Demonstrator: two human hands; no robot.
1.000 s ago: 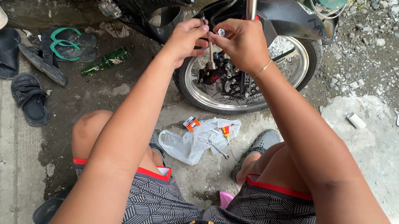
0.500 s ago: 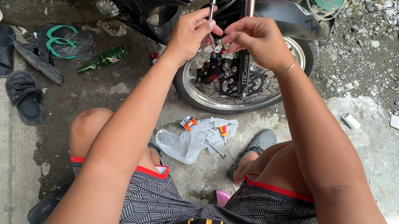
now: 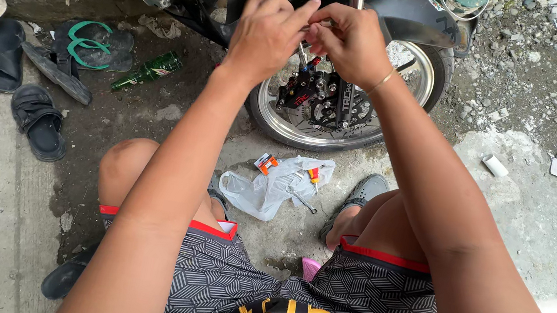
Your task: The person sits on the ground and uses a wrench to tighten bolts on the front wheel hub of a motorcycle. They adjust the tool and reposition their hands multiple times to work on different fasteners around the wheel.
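left hand and right hand pinched narrow on small part, identity not discernible, above brake caliper at front wheel. part to be kept steady, aligned squarely.

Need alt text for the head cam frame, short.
A squatting person's left hand and right hand meet at the fork above a motorcycle front wheel, pinching something too small to identify. A clear plastic bag with small tools lies between their feet; sandals and a green bottle lie left.
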